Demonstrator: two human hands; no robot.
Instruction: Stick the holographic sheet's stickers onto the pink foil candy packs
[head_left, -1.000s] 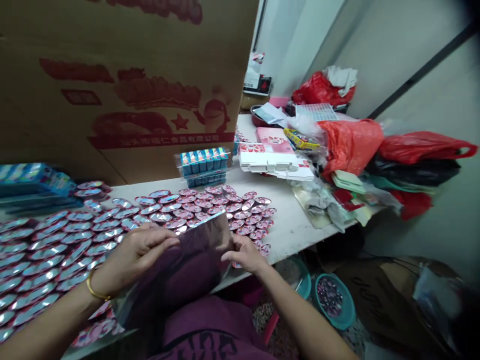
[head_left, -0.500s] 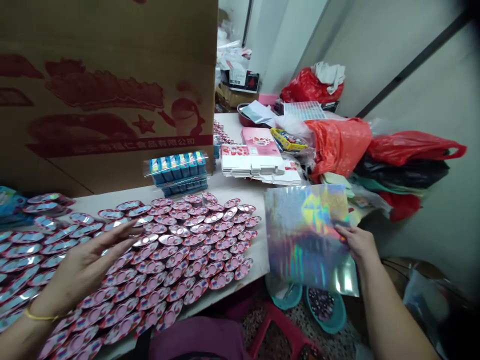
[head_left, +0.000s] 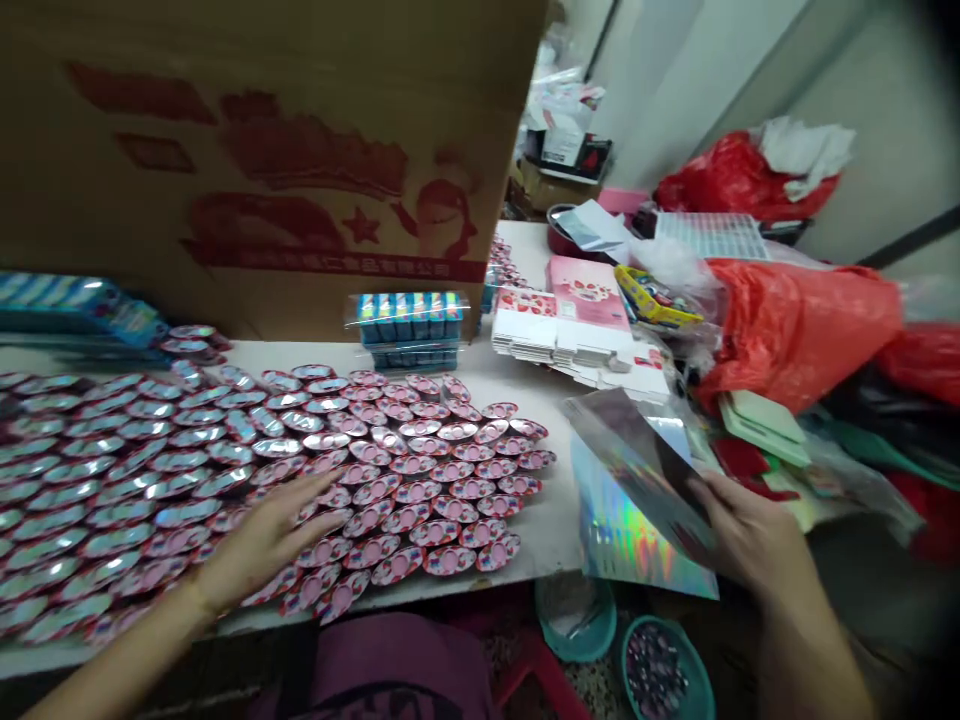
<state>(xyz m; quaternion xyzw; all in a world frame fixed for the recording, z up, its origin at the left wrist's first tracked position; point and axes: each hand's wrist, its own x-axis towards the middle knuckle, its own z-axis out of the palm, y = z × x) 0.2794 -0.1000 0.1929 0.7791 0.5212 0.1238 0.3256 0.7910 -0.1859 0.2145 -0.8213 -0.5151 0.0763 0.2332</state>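
Observation:
My left hand [head_left: 262, 540] is stretched out over rows of small oval pieces [head_left: 409, 565], pink and red with shiny tops. Its fingers are apart and hold nothing; whether they touch the pieces I cannot tell. At the right, my right hand [head_left: 757, 530] grips a thin grey glossy sheet [head_left: 637, 455] by its near edge, tilted. Beneath that sheet is a shiny rainbow holographic sheet [head_left: 649, 555], reaching past the table's front edge. Whether my right hand also holds the lower sheet is hidden.
A large cardboard box [head_left: 300, 290] stands behind the rows, with a blue multipack [head_left: 409, 330] before it. Flat pink-and-white cartons [head_left: 592, 300] lie farther right, near a red plastic bag [head_left: 802, 320]. Teal basins [head_left: 697, 660] sit on the floor below.
The view has swung left. The sheet in my right hand has tilted, so a grey sheet and a holographic one now show apart. My left hand has moved rightward over the oval pieces.

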